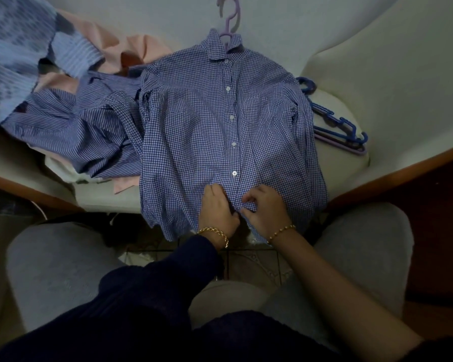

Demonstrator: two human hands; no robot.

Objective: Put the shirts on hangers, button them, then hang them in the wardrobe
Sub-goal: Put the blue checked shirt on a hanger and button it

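checked shirt (194, 121) laid flat, front up, on a cream sofa (364, 61), collar away from the person and hem hanging over the near edge. a lilac hanger (228, 26) sits inside the shirt, its hook showing above the collar. white buttons (233, 144) run down the front strip; those in view look fastened. left hand (219, 209) and right hand (266, 209) lie close together on the lowest part of the front strip, just below the last visible button, fingers curled and pinching the cloth on either side of the opening; thumbs nearly touch. whether a button sits between the fingers cannot be told. each wrist bears a gold bracelet (281, 232); the left arm is in a dark sleeve (154, 288), the right forearm bare. left of the shirt: a crumpled striped shirt (71, 126), touching it, with a pink garment (107, 43) and a blue knit jumper (19, 48) behind. right of the shirt: spare hangers (338, 126), blue and lilac, stacked on the sofa.
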